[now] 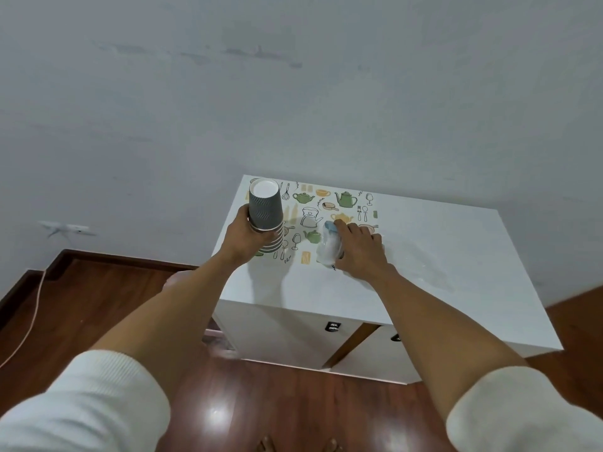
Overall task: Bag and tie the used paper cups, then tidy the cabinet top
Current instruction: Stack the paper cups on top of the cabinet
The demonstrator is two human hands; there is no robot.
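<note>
Two hands are busy: the left hand (248,234) has its fingers curled round a stack of cups (266,216), upside down and lifted near the cabinet top's (440,236) back left corner; the right hand (357,249) curls its fingers on a roll of bags (328,247) lying on the patterned mat (326,199). Judging by this, the cups are gathered but no bag is open yet, so bagging, tying and tidying remain. The right half of the top gives working room; the left edge lies close beside the cups.

No readable text, brand or number shows; the mat (326,207) bears only kitchenware drawings.
</note>
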